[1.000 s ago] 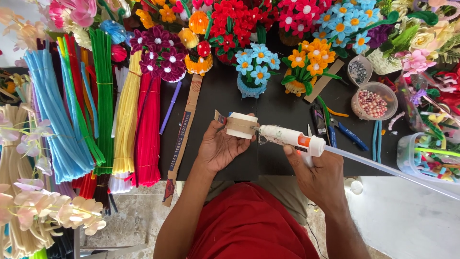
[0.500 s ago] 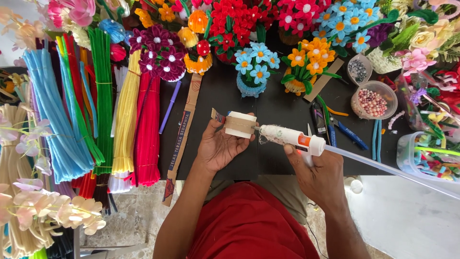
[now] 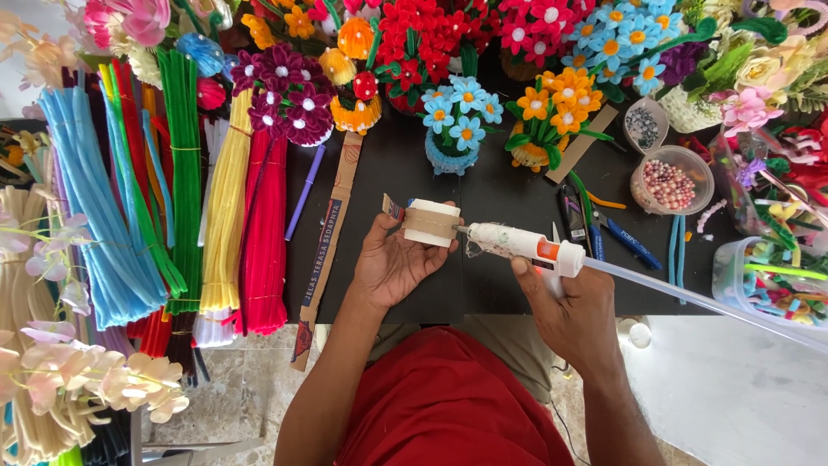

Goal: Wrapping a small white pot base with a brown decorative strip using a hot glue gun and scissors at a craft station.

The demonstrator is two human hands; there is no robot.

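While your left hand (image 3: 397, 263) keeps gripping the cardboard-banded white roll (image 3: 432, 223), your right hand (image 3: 573, 311), still clutching the glue gun (image 3: 526, 248), has brought its nozzle to the roll's 3 o'clock edge.

A long brown cardboard strip (image 3: 326, 250) with printing lies on the black worktop (image 3: 500, 285), left of centre. A second plain cardboard strip (image 3: 580, 145) lies under the orange flowers.

Roll (image 3: 431, 223) sits in left hand (image 3: 392, 263), glue gun (image 3: 522, 246) right of it, pipe cleaners (image 3: 172, 190) far left, flowers (image 3: 457, 116) behind.
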